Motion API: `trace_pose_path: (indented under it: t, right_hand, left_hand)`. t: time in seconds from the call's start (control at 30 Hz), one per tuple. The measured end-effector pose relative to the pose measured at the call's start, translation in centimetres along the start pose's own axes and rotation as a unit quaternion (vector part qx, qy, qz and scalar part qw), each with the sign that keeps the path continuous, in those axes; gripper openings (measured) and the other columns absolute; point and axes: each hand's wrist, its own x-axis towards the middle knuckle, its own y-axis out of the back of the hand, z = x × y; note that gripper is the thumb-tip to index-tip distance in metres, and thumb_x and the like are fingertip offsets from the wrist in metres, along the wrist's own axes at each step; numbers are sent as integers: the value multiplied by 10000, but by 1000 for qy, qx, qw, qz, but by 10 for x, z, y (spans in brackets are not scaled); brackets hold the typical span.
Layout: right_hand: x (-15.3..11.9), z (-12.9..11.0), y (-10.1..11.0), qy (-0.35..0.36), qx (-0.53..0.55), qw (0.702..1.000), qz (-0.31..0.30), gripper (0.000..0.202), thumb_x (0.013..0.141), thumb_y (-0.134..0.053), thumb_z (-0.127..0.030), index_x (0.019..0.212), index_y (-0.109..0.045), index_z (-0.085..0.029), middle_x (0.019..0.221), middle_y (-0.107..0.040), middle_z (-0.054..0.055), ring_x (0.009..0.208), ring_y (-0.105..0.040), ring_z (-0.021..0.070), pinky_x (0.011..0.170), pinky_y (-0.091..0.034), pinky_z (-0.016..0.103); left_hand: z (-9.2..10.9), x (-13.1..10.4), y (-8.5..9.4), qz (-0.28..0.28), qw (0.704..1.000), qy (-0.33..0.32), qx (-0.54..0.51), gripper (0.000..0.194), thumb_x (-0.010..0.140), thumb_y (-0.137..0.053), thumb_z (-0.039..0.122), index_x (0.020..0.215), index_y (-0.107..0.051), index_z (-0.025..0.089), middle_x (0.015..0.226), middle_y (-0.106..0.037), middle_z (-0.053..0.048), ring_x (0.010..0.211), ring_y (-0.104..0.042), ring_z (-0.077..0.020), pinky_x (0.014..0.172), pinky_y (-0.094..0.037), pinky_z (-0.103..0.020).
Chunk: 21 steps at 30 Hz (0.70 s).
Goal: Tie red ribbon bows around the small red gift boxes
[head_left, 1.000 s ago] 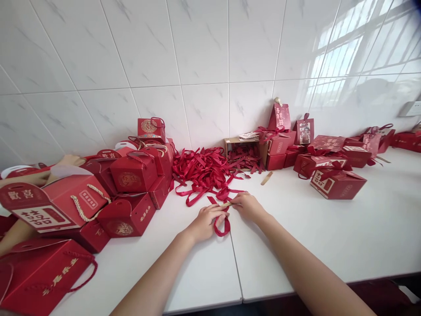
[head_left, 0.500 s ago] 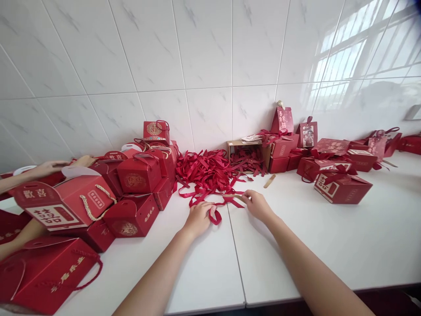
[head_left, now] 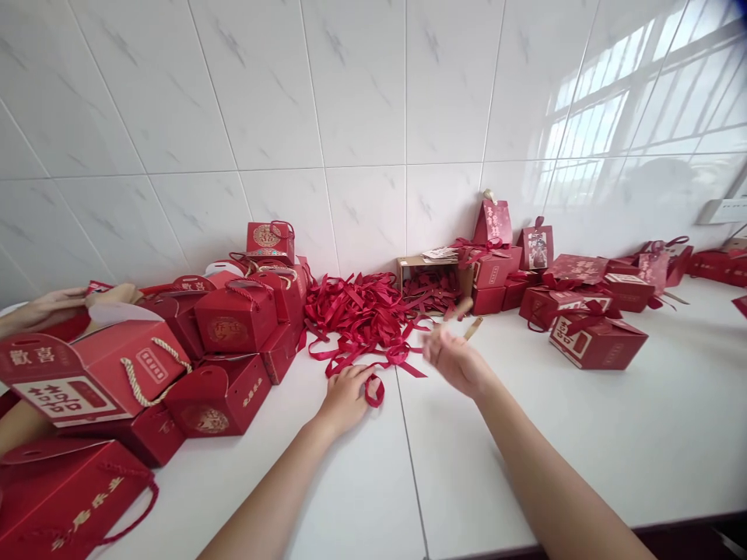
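My left hand rests low on the table with its fingers closed on a red ribbon; a loop of the ribbon curls out beside the thumb. My right hand is raised over the table, its fingers smeared by motion. Just beyond its fingertips is a narrow tan strip; I cannot tell if the fingers touch it. A second tan strip lies on the table behind that hand. Ahead of my hands is a tangled heap of red ribbons.
Stacked red gift boxes crowd the left, where another person's hand reaches in. An open cardboard box of dark red strips stands against the tiled wall. More red gift boxes line the right. A seam crosses the white table.
My right hand has lifted and moved away from the ribbon, and the tan strip has gone from beside the ribbon to beyond its fingertips. My left hand keeps its place by the ribbon loop.
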Motion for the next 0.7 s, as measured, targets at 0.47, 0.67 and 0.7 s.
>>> trace_pose_path:
  t: [0.47, 0.67, 0.7]
  right_hand:
    - [17, 40, -2, 8, -209, 944, 254, 74, 720, -611, -243, 754, -618, -177, 731, -600, 35, 637, -576, 162, 626, -457, 305]
    - [2, 53, -47, 34, -377, 922, 74, 242, 721, -667, -422, 657, -650, -189, 652, -576, -17, 624, -485, 135, 635, -369, 273]
    - [0, 54, -52, 35, -394, 917, 45, 251, 705, -686, -428, 640, -644, -188, 654, -568, -20, 617, -477, 130, 623, -361, 268]
  left_hand:
    - [2, -2, 1, -6, 1000, -4, 17, 445, 861, -465, 321, 1301, -486, 261, 1277, -566, -82, 1213, -455, -295, 1017, -323, -497]
    - [10, -3, 1, 21, 1000, 7, 13, 342, 826, -461, 203, 1118, -626, 270, 1202, -618, -60, 1193, -451, -294, 1010, -285, -529]
    - [11, -4, 1, 24, 1000, 8, 11, 336, 805, -473, 182, 1082, -642, 272, 1192, -624, -53, 1186, -454, -294, 1007, -283, -531]
